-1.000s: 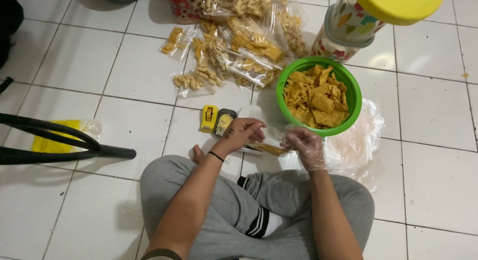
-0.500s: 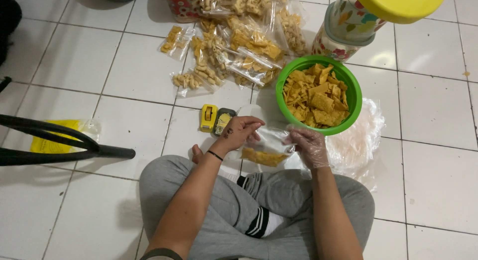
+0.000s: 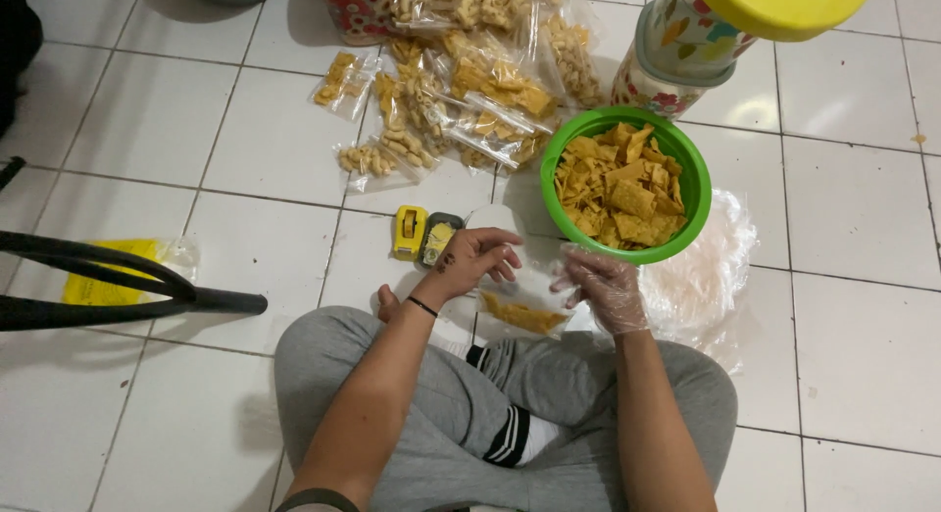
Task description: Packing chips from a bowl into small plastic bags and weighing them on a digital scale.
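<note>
- Two hands are meeting at the centre of the frame, just above the grey-trousered crossed legs (image 3: pixel 510 414) of a person sitting on the white tile floor (image 3: pixel 863 306).
- Left hand (image 3: pixel 477 261), bare with a dark band at the wrist, is pinching the top edge of a small clear bag (image 3: pixel 522 304), fingers curled narrow on the plastic.
- Right hand (image 3: pixel 608 289), covered in a thin clear glove, is gripping the other side of the bag's mouth, fingers bent and partly closed on it.
- Bag is hanging low between both hands, holding a small heap of yellow chips (image 3: pixel 522 316) at its bottom.
- Green bowl (image 3: pixel 694 210), just above the right hand at centre right, is sitting heaped with flat yellow-orange chips.
- Crumpled clear plastic (image 3: pixel 706 287) is lying under and to the right of the bowl.
- Several filled bags (image 3: pixel 461 91) of pale and yellow snacks are piling up at upper centre; one more is lying apart to their left.
- Flowered jar (image 3: pixel 686 51) with a yellow lid is standing at upper right, touching the bowl's rim in this view; its contents are hidden.
- Yellow tool (image 3: pixel 409 232) and a dark small object (image 3: pixel 438 240) are lying side by side just left of the left hand.
- Black tube (image 3: pixel 127 287) is crossing a yellow packet (image 3: pixel 108 282) at far left.
</note>
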